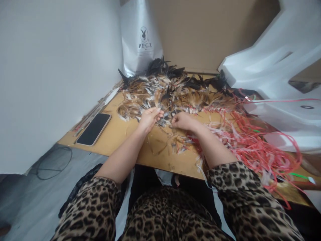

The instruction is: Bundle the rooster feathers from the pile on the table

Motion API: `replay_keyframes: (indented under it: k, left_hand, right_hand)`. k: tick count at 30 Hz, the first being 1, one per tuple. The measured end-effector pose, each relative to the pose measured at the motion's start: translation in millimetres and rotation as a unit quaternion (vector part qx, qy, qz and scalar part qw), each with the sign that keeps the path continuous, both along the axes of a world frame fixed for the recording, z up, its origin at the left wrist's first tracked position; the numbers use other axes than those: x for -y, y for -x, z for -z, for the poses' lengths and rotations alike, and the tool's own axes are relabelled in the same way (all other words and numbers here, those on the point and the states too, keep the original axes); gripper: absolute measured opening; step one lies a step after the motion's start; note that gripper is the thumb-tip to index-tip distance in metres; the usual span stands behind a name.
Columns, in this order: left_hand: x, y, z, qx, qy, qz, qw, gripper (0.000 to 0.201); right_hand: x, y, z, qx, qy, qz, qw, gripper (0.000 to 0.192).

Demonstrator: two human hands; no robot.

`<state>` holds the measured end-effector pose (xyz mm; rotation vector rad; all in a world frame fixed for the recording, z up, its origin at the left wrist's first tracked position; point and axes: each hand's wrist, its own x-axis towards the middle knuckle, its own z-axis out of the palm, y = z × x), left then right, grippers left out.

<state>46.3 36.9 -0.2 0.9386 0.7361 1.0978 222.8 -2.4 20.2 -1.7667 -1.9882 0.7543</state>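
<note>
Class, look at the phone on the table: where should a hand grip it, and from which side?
Probably best: grip the phone across its long edges, left hand coming from above and the right. It lies flat, dark screen up, so its edges offer the surest hold. Bare table lies on that side, while thin stick-like things run along the left.

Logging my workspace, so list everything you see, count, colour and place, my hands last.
Table: one, tan, centre
Feathers: uncountable, brown, black, white, far half
Strands: uncountable, mostly red, right
Strips: several, green, among strands
Phone: one, black screen, left
Bag: one, silvery, behind feathers
Unidentified object: count unclear, white, right
Cable: one, dark, lower left
Floor: one, grey, lower left
Wall: one, pale, left
Panel: one, brown, back
Trousers: one pair, black, bottom
Shirt: one, tan and black, bottom
Left hand: one, bare, near feathers
Right hand: one, bare, near feathers
</note>
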Motion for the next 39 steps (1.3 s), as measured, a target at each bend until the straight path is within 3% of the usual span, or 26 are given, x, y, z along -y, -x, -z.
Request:
replay_keyframes:
  k: [4,10,13,16,20,27,30,32,34,36,39]
  left_hand:
    - [-2,1,1.3,0.007,0.005,0.009,1.0,0.021]
    - [-1,1,-0.4,0.028,0.021,0.028,0.999,0.018]
    - [-1,1,-1.7,0.033,0.034,0.027,0.998,0.015]
    - [0,1,-2.4,0.048,0.038,0.036,0.997,0.013]
    - [0,1,-2.9,0.058,0.04,0.046,0.996,0.012]
    - [-2,1,-1.5,0.061,0.05,0.046,0.996,0.008]
    - [-3,1,-0.7,0.055,0.052,0.047,0.996,0.008]
    - [-3,1,-0.7,0.052,0.052,0.047,0.996,0.008]
    - [-2,1,-0.9,0.052,0.052,0.051,0.996,0.008]
    - [-1,0,-1.2,0.047,0.054,0.062,0.995,0.008]
    - [2,0,-0.9,0.036,0.058,0.093,0.993,0.01]
  right_hand:
    - [4,8,-5.8,0.124,-0.005,-0.012,0.992,0.007]
    - [3,-4,-12.8,0.074,-0.089,-0.022,0.993,0.011]
    - [6,-13,-16.1,0.093,-0.052,-0.055,0.993,0.014]
    - [12,-15,-19.6,0.167,-0.003,-0.097,0.981,0.031]
    - [16,-10,-17.3,0.19,-0.021,-0.131,0.973,0.041]
    - [0,-7,6.2,0.071,-0.022,-0.196,0.978,0.012]
    - [-1,-8,3.2,0.003,-0.041,-0.18,0.983,0.009]
    - [3,-9,-5.4,-0.102,-0.027,-0.162,0.981,0.013]
    - [7,-9,-15.7,-0.245,-0.002,-0.121,0.962,0.019]
    - [10,-9,-23.4,-0.376,0.011,-0.054,0.925,0.023]
    - [9,-5,-25.1,-0.485,0.03,0.019,0.874,0.027]
